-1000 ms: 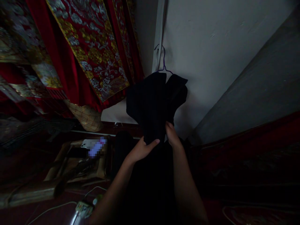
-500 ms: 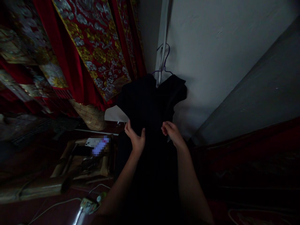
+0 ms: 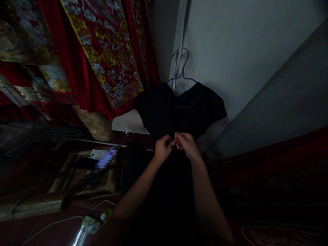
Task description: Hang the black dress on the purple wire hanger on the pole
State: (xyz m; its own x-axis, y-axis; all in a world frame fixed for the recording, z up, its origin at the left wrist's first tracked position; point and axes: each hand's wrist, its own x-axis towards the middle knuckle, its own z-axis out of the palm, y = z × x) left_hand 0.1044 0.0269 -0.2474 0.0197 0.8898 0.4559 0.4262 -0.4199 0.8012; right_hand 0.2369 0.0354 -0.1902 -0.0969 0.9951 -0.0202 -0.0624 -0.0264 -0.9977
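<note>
A black garment with short sleeves and a V-shaped neck opening (image 3: 157,107) hangs on a purple hanger (image 3: 185,65) against the wall. At the bottom of the neck opening, my left hand (image 3: 163,149) is closed in a pinch on the front of the garment. Right beside it, my right hand (image 3: 186,145) is also pinched on the cloth, its fingertips almost meeting those of the left. The fabric is too dark to show any button or fastening between the fingers.
Red cloth with gold and silver embroidery (image 3: 110,58) hangs at the left. Below it stands a bamboo stool (image 3: 61,174) with a phone (image 3: 98,153) on it. A power strip (image 3: 91,223) with a white cable lies on the floor. A pale wall (image 3: 243,51) rises behind.
My left hand has gone from spread to pinched and moved right, up against my right hand. The garment's shoulders and neck now spread wider on the hanger.
</note>
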